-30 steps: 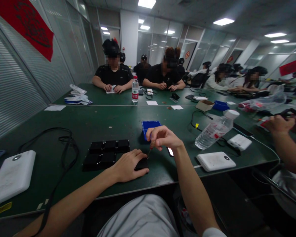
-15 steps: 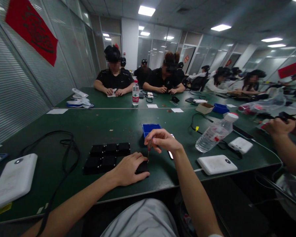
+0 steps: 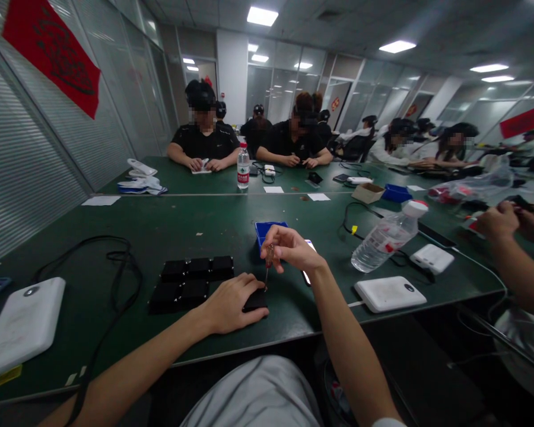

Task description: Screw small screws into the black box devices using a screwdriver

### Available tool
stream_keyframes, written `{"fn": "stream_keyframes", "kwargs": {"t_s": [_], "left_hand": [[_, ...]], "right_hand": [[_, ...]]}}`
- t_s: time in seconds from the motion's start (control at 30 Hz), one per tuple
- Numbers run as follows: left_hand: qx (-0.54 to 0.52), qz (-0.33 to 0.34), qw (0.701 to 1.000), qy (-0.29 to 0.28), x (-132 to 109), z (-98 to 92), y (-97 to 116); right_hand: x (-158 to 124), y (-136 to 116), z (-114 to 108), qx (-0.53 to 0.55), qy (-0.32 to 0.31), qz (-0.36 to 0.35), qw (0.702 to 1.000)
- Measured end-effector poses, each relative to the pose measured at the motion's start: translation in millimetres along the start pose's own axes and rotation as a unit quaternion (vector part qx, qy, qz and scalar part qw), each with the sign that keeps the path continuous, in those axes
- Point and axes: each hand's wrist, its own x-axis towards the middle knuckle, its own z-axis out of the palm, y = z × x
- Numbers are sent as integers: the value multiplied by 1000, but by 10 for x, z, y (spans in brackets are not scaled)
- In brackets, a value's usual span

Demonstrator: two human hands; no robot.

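My left hand [image 3: 238, 303] is closed around a small black box [image 3: 254, 301], holding it against the green table. Pinched in the fingers of my right hand [image 3: 291, 248] is a small screwdriver [image 3: 267, 274], its handle up and its shaft pointing down. The tip meets the box's far right corner, where a small shiny spot shows. Left of my left hand lie several black boxes [image 3: 198, 268] in two rows, with bright specks at their corners. A blue tray [image 3: 267, 228] stands just behind my right hand, which partly hides it and a lit phone [image 3: 308, 276].
On the right are a tilted water bottle [image 3: 385, 242], a white power bank [image 3: 389, 294] and a co-worker's hands [image 3: 501, 222]. Another white power bank [image 3: 24, 323] and a black cable [image 3: 127, 279] lie left. Two people sit opposite, behind a second bottle [image 3: 243, 169].
The view has shifted slightly. My right hand's fingers have changed their hold a little around the screwdriver handle; its tip stays at the box corner. My left hand keeps its place.
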Motion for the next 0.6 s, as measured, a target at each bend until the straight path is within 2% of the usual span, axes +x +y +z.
{"fn": "stream_keyframes", "kwargs": {"t_s": [0.6], "left_hand": [[-11, -3, 1000, 3, -2, 0, -1]], "right_hand": [[-28, -15, 10, 2, 2, 5, 1000]]}}
